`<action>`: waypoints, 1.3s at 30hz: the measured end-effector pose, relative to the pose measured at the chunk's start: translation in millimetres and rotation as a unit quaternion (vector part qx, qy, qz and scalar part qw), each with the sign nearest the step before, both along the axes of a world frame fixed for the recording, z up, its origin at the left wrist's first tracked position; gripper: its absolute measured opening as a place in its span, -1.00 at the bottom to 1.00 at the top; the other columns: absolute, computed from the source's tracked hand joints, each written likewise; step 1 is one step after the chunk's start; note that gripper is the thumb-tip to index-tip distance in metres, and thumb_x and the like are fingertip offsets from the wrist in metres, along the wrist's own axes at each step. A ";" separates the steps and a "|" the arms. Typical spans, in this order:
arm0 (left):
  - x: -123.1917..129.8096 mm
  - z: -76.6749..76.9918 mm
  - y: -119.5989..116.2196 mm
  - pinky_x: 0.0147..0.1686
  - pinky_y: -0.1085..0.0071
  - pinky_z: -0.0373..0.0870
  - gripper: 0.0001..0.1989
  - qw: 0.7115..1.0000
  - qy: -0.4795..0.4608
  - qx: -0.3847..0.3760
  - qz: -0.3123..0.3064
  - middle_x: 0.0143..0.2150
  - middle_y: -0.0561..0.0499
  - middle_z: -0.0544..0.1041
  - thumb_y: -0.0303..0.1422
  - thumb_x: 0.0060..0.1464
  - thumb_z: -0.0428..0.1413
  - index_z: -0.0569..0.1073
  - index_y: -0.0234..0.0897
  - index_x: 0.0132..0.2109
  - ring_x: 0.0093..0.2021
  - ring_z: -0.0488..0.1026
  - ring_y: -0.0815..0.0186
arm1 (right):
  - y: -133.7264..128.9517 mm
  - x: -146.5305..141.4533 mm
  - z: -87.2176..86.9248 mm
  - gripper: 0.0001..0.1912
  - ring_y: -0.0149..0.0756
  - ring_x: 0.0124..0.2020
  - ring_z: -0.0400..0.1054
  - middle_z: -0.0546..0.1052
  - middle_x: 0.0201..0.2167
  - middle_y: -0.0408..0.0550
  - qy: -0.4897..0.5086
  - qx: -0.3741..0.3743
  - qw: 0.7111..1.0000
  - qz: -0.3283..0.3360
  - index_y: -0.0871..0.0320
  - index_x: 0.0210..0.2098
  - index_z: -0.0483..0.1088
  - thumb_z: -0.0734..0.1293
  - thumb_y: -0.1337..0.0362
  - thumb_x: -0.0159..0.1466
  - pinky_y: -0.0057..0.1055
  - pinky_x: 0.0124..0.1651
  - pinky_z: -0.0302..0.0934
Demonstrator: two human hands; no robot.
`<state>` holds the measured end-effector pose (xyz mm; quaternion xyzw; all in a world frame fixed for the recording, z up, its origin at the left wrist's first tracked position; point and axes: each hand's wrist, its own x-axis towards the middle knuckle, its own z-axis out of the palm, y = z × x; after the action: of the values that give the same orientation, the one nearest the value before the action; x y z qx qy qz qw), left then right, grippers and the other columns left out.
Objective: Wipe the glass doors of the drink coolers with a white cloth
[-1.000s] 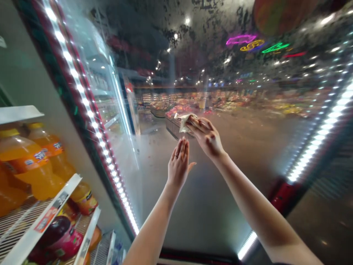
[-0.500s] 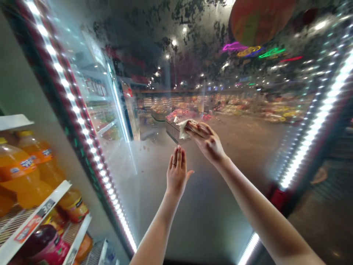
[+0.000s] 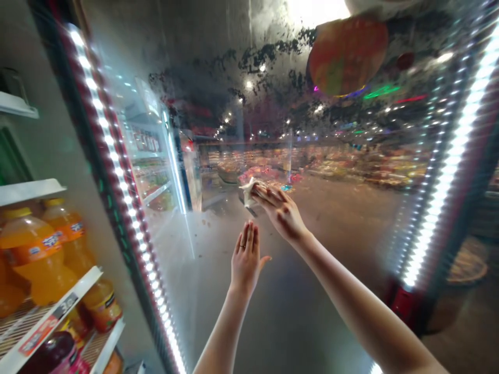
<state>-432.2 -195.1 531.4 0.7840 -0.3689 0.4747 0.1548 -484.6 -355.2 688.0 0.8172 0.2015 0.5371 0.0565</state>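
A glass door, fogged in its lower part and marked with dark patches above, fills the middle of the view. My right hand presses a pale cloth against the glass, with the cloth showing past its fingertips. Below and to the left, my left hand lies flat on the glass, fingers stretched upward and thumb out to the side. A ring is on one of its fingers, and it holds nothing.
Bright LED strips line the door's left and right sides. Orange drink bottles stand on white wire shelves at the left. A round red-orange sticker is high on the glass. Blurred shop displays show through it.
My right hand and the cloth have moved slightly left and down in the picture. The whole view has shifted downward, showing more of the top of the door. My left hand stays flat.
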 end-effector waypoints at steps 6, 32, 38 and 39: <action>-8.7 1.8 -5.1 0.46 0.07 0.41 0.38 1.000 -0.001 -0.018 0.015 0.58 -0.46 0.17 -0.17 0.21 0.42 -0.52 -0.41 0.62 0.57 0.20 -0.08 | -37.1 -13.8 -7.6 -0.35 -0.05 0.27 0.51 0.58 0.31 -0.08 -0.146 0.056 0.988 -0.010 -0.16 0.44 0.39 0.31 0.50 0.46 -0.02 0.29 0.50; -38.1 11.5 -53.4 0.49 0.11 0.35 0.47 0.998 0.040 -0.044 -0.011 0.61 -0.41 0.13 -0.15 0.13 0.46 -0.58 -0.37 0.60 0.59 0.17 -0.05 | -68.7 -47.4 -32.2 -0.33 -0.15 0.31 0.48 0.57 0.34 -0.15 -0.044 0.000 0.999 0.018 -0.20 0.43 0.40 0.29 0.54 0.46 -0.17 0.34 0.47; -37.2 10.7 -55.4 0.48 0.07 0.36 0.50 0.998 0.039 -0.047 -0.002 0.60 -0.44 0.13 -0.11 0.10 0.46 -0.62 -0.34 0.59 0.58 0.18 -0.08 | -74.4 -46.3 1.2 -0.31 -0.09 0.27 0.51 0.58 0.33 -0.06 -0.110 0.095 0.989 0.013 -0.18 0.44 0.39 0.29 0.55 0.46 -0.08 0.37 0.44; -36.9 10.4 -55.7 0.49 0.06 0.35 0.50 0.998 0.039 -0.047 0.000 0.61 -0.43 0.12 -0.11 0.10 0.46 -0.60 -0.33 0.60 0.59 0.16 -0.09 | -69.6 -42.6 6.8 -0.32 -0.10 0.28 0.50 0.59 0.32 -0.06 -0.110 0.101 0.989 0.014 -0.19 0.44 0.39 0.28 0.55 0.46 -0.09 0.37 0.44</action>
<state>-469.1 -250.8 541.8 0.7939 -0.3394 0.4605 0.2061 -527.2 -424.8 694.7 0.7520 0.1499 0.6418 -0.0117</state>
